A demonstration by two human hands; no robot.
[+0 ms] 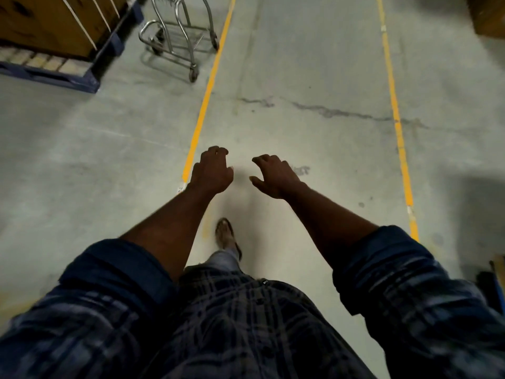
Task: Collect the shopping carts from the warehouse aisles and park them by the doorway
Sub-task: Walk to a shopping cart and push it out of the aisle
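A silver metal shopping cart [179, 36] stands at the top left of the head view, just left of a yellow floor line; only its lower frame and wheels show. My left hand [211, 170] and my right hand [274, 176] hang out in front of me over the concrete floor, far short of the cart. Both hands hold nothing, with fingers curled loosely and apart. My sandalled foot [228, 237] is stepping forward below them.
A blue pallet [68, 75] loaded with a strapped cardboard box [54, 23] sits left of the cart. Two yellow lines [396, 113] mark a lane on the cracked floor. Another box [489, 17] sits at top right, and a dark object [492, 283] at the right edge.
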